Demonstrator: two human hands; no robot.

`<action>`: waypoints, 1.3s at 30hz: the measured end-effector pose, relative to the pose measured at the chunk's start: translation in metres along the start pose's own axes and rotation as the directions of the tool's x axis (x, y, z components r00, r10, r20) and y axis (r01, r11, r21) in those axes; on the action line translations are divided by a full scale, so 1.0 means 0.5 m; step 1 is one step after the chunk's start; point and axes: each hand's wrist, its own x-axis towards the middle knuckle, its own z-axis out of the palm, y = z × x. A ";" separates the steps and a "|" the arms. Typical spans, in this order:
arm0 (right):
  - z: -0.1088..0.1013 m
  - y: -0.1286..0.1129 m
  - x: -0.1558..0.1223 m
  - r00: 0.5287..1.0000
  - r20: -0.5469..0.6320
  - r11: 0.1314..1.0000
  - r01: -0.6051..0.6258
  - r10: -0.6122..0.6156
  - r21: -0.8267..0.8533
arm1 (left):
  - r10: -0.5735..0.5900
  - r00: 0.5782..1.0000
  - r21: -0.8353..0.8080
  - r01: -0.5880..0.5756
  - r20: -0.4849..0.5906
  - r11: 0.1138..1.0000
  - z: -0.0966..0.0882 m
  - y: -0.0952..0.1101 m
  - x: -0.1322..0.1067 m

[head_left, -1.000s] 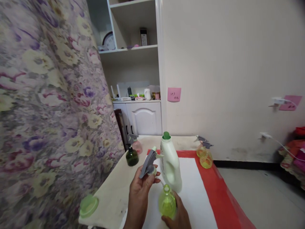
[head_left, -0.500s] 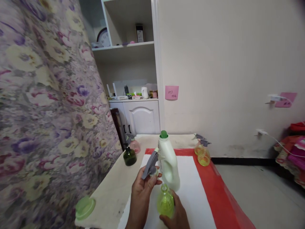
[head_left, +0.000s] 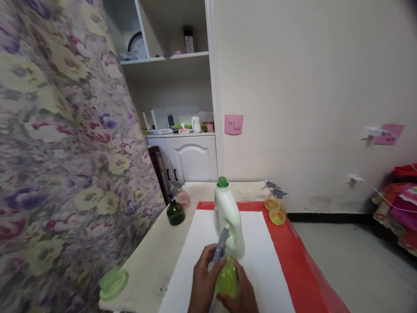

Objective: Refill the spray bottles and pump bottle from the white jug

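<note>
My left hand (head_left: 207, 270) is closed around the collar of a grey spray trigger head (head_left: 221, 246). That head sits at the mouth of a small translucent yellow-green bottle (head_left: 226, 280); whether its thread is engaged is hidden by my fingers. My right hand (head_left: 242, 290) grips the bottle from its right side, low over the white sheet (head_left: 260, 261). Just beyond both hands stands a large pale green jug (head_left: 230, 213) with a handle, upright, a dark green piece (head_left: 222, 181) in its mouth.
Two yellow spray bottles (head_left: 277, 213) stand on the red cloth (head_left: 286, 248) at the right. A dark green pump bottle (head_left: 176, 213) and a pink spray bottle (head_left: 183, 198) are at the back left. A light green lid-like dish (head_left: 113, 283) lies at the table's left corner.
My left hand has brought the spray head down and right from above onto the yellow-green bottle's mouth. The right hand still holds the bottle in about the same place.
</note>
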 end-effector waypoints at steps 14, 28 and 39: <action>-0.001 0.022 -0.005 0.999 0.029 0.999 0.022 -0.023 0.023 | 0.025 0.998 0.068 -0.029 0.061 0.997 -0.006 0.010 0.001; -0.017 -0.011 0.008 0.990 0.047 0.989 0.127 -0.130 0.071 | 0.049 0.986 -0.080 -0.037 0.158 0.996 -0.034 0.020 0.006; -0.015 -0.084 -0.023 0.983 0.178 0.812 -0.075 -0.036 0.579 | 0.008 0.986 -0.288 0.041 0.164 0.957 -0.066 0.074 -0.013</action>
